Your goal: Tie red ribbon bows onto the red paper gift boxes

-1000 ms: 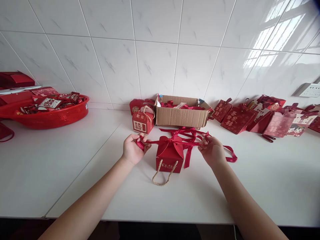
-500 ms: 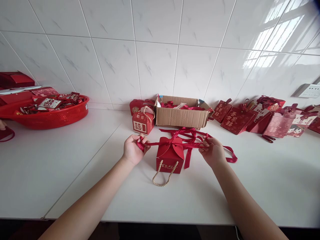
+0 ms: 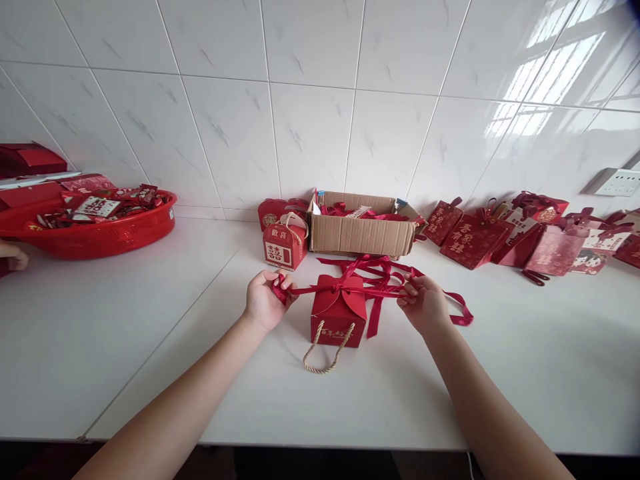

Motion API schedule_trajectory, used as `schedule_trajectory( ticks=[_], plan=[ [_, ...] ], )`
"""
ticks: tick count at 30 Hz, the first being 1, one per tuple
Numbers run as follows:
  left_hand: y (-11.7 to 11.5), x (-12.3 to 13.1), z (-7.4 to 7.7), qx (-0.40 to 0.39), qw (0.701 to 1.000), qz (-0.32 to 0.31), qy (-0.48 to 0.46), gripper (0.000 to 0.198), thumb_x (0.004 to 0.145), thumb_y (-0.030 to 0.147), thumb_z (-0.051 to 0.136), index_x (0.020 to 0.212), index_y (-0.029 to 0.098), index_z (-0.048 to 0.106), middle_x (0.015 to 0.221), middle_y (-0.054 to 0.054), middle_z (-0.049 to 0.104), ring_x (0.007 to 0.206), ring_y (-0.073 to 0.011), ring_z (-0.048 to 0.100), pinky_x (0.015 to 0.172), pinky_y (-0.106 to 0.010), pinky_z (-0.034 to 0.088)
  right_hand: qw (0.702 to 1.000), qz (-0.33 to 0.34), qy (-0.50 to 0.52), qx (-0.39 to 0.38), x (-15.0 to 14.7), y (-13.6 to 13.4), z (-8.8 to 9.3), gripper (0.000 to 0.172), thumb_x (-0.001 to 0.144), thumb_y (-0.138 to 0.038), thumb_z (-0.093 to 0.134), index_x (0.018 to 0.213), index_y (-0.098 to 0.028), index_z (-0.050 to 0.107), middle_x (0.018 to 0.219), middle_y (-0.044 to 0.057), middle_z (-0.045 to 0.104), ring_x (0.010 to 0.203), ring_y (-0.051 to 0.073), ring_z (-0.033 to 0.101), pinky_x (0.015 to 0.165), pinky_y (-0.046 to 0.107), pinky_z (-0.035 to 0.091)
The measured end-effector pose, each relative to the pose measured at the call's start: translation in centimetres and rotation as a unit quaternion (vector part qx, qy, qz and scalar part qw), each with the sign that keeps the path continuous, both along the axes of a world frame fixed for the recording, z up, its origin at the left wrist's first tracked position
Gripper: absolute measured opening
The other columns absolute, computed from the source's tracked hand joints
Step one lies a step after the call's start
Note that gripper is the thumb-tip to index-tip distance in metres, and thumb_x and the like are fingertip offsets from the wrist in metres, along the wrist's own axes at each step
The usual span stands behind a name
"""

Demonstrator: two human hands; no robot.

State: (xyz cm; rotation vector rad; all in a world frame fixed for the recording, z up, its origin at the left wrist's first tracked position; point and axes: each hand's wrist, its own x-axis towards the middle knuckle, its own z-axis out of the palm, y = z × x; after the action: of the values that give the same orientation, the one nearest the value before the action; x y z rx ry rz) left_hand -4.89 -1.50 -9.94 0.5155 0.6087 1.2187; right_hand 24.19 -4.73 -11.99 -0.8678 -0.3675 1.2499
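Note:
A small red gift box (image 3: 336, 330) with gold lettering stands upright on the white table, its curved top flaps folded together. A dark red ribbon (image 3: 374, 291) is knotted across its top and stretched out to both sides. My left hand (image 3: 267, 300) is closed around one end, with some ribbon bunched in the fingers. On the other side my right hand (image 3: 424, 302) pinches the ribbon. Behind the box, loose loops and tails of ribbon lie on the table. A twisted cord handle (image 3: 323, 370) hangs from the box's front and rests on the tabletop.
Behind stands a cardboard carton (image 3: 363, 235) holding red ribbon, beside a small red box (image 3: 286, 247) with a cord handle. A red plastic basket (image 3: 107, 233) of wrapped packets is at left, near another person's hand (image 3: 14, 255). Several red gift bags (image 3: 475, 240) line the right wall.
My hands and the taut ribbon stay almost as they were, apart from a slight view shift. At the far left, the other person's hand has come further into view.

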Motion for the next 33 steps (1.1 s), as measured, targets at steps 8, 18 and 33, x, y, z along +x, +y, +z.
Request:
schedule_trajectory(
  ticks=[8,18,33],
  plan=[
    [0.05,0.04,-0.03,0.0,1.0,0.004,0.001,0.017,0.061,0.015,0.047,0.056,0.019,0.031,0.051,0.002,0.037,0.049,-0.012,0.044,0.046,-0.022,0.042,1.0,0.002,0.003,0.0,0.07,-0.07,0.16,0.006,0.064,-0.015,0.054,0.07,-0.018,0.055,0.044,-0.009,0.033,0.037,0.005,0.027,0.033,0.018,0.029],
    [-0.01,0.18,0.09,0.001,1.0,0.01,0.001,0.018,0.061,0.015,0.046,0.055,0.019,0.03,0.05,0.003,0.034,0.046,-0.0102,0.037,0.044,-0.021,0.039,1.0,0.01,0.015,-0.005,0.04,-0.25,0.46,0.005,0.063,-0.015,0.053,0.067,-0.017,0.053,0.043,-0.009,0.031,0.037,0.004,0.026,0.034,0.017,0.028],
    [0.02,0.17,0.1,0.001,1.0,0.009,0.019,0.017,0.061,0.015,0.045,0.053,0.018,0.031,0.048,0.003,0.032,0.045,-0.0098,0.035,0.043,-0.021,0.036,1.0,-0.003,0.007,0.002,0.26,-0.31,0.48,0.004,0.06,-0.013,0.05,0.062,-0.017,0.05,0.043,-0.009,0.029,0.038,0.004,0.023,0.034,0.017,0.025]
  ],
)
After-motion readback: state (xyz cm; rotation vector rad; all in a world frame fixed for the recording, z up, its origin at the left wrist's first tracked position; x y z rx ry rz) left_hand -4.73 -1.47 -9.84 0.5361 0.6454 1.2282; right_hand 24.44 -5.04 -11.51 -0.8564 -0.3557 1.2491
